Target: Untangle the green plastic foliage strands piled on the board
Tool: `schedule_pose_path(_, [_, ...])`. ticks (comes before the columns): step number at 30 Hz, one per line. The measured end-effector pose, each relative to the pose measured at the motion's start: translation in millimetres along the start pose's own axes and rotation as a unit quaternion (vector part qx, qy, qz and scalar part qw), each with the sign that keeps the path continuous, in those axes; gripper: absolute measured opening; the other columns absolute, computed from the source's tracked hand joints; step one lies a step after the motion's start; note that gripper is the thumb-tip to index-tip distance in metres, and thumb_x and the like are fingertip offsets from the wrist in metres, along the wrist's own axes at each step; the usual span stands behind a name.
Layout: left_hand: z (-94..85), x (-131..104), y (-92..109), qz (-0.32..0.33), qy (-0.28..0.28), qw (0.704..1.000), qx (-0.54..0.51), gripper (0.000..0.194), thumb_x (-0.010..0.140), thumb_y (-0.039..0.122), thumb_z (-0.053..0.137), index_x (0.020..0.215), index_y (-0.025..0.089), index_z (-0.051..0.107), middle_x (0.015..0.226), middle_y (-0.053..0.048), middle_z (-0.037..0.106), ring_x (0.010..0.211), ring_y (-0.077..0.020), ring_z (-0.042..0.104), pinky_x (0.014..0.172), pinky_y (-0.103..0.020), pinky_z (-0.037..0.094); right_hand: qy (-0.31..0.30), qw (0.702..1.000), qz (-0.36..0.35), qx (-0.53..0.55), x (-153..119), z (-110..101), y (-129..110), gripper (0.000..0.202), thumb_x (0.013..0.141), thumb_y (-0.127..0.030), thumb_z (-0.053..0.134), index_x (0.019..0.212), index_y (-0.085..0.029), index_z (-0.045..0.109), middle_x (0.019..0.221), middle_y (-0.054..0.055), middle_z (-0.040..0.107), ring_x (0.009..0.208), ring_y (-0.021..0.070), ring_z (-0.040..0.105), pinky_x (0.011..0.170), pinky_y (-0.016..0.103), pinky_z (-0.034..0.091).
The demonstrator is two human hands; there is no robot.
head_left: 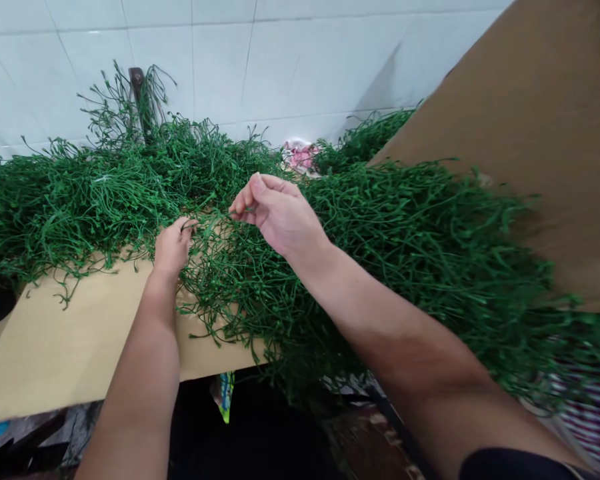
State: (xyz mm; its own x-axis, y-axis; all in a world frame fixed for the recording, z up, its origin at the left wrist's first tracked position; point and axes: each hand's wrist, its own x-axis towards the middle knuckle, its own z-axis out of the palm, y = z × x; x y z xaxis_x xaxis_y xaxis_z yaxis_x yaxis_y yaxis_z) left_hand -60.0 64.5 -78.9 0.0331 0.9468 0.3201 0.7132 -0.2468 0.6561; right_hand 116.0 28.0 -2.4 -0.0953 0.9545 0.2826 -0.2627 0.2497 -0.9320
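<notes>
Two large heaps of thin, dark green stems, each with a small knobbed tip and plastic-like in look, meet in front of me: a left heap (125, 180) and a right heap (410, 247). Between them my left hand (172, 248) is closed, with a thin green stem showing at its fingertips. A little higher and to the right, my right hand (279, 215) curls its fingers in a pinch. A bit of green stem pokes out at those fingertips. Loose stems lie tangled under and between both hands.
A tan cardboard sheet (80, 333) lies under the stems, its front edge towards me. Another large brown cardboard piece (540, 133) slants up at the right. A dark metal upright (139, 100) stands against the white tiled wall (300, 60). Behind the heaps is a pink-and-white crumpled thing (301, 156).
</notes>
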Motion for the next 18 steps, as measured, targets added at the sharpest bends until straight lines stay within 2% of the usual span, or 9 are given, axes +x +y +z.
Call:
schedule_pose_path(2, [4.9,4,-1,-0.02,0.002,1.0,0.007,0.025,0.086,0.029,0.04,0.089,0.021,0.063,0.067,0.0,0.06,0.061,-0.0134,0.051,0.06,-0.023,0.034,-0.015,0.999,-0.024,-0.03,-7,7,3,0.045,0.082,-0.054,0.054,0.058,-0.018,0.04,0.055,-0.004,0.047,0.055,0.0049,0.048,0.056,0.019,0.044])
schedule_pose_path(5, [9.0,10,-12,-0.056,0.021,0.998,-0.01,0.025,0.086,0.034,0.041,0.074,0.021,0.058,0.06,0.001,0.055,0.056,-0.0133,0.048,0.06,-0.024,0.035,-0.006,0.994,-0.059,-0.088,-18,10,0,0.047,0.085,-0.055,0.047,0.058,-0.02,0.035,0.053,-0.004,0.039,0.05,0.0059,0.04,0.05,0.021,0.038])
schedule_pose_path(9, [6.0,17,-36,-0.147,0.095,0.979,-0.103,0.038,0.088,0.046,0.032,0.064,0.021,0.048,0.052,0.002,0.044,0.049,-0.0133,0.043,0.056,-0.026,0.034,0.095,0.969,-0.157,-0.166,-31,-11,-33,0.042,0.09,-0.049,0.037,0.059,-0.022,0.028,0.053,-0.004,0.026,0.044,0.0085,0.026,0.044,0.025,0.027])
schedule_pose_path(11, [4.0,17,-40,-0.14,0.09,0.98,-0.111,0.038,0.085,0.05,0.037,0.063,0.021,0.048,0.052,0.002,0.044,0.05,-0.0133,0.043,0.056,-0.026,0.034,0.146,0.939,-0.201,-0.238,-35,-29,-55,0.037,0.088,-0.043,0.042,0.058,-0.023,0.032,0.054,-0.002,0.03,0.045,0.0091,0.027,0.045,0.026,0.025])
schedule_pose_path(13, [2.7,15,-35,-0.104,0.051,0.989,-0.09,0.038,0.082,0.052,0.043,0.062,0.02,0.049,0.052,0.003,0.045,0.052,-0.0129,0.043,0.057,-0.025,0.033,0.17,0.872,-0.146,-0.435,-37,-49,-70,0.029,0.087,-0.04,0.046,0.063,-0.023,0.046,0.06,0.002,0.045,0.053,0.013,0.042,0.053,0.031,0.035])
schedule_pose_path(15, [1.5,12,-27,-0.07,0.03,0.995,-0.071,0.039,0.08,0.053,0.047,0.062,0.019,0.05,0.054,0.003,0.046,0.054,-0.0122,0.043,0.058,-0.025,0.033,0.167,0.755,-0.014,-0.634,-37,-66,-76,0.022,0.085,-0.037,0.051,0.089,-0.018,0.061,0.08,0.011,0.06,0.078,0.025,0.058,0.073,0.042,0.044])
schedule_pose_path(16, [0.7,11,-23,-0.061,0.032,0.995,-0.07,0.038,0.079,0.053,0.048,0.062,0.019,0.05,0.055,0.003,0.046,0.055,-0.0118,0.043,0.058,-0.024,0.033,0.165,0.699,0.042,-0.695,-37,-72,-75,0.035,0.084,-0.036,0.053,0.109,-0.012,0.06,0.096,0.017,0.062,0.095,0.0325,0.058,0.084,0.048,0.043])
schedule_pose_path(17, [-0.2,10,-20,-0.057,0.04,0.995,-0.074,0.038,0.079,0.053,0.049,0.063,0.019,0.05,0.055,0.003,0.046,0.055,-0.0114,0.043,0.057,-0.024,0.033,0.163,0.66,0.069,-0.731,-36,-75,-72,0.052,0.083,-0.035,0.056,0.125,-0.004,0.052,0.112,0.024,0.058,0.11,0.0389,0.052,0.092,0.052,0.041])
schedule_pose_path(18, [-1.1,10,-19,-0.059,0.05,0.994,-0.082,0.036,0.079,0.052,0.05,0.065,0.019,0.05,0.057,0.003,0.047,0.056,-0.0112,0.043,0.058,-0.024,0.033,0.154,0.642,0.069,-0.748,-36,-76,-67,0.065,0.082,-0.035,0.057,0.134,0.002,0.042,0.123,0.029,0.051,0.121,0.0427,0.044,0.097,0.054,0.037])
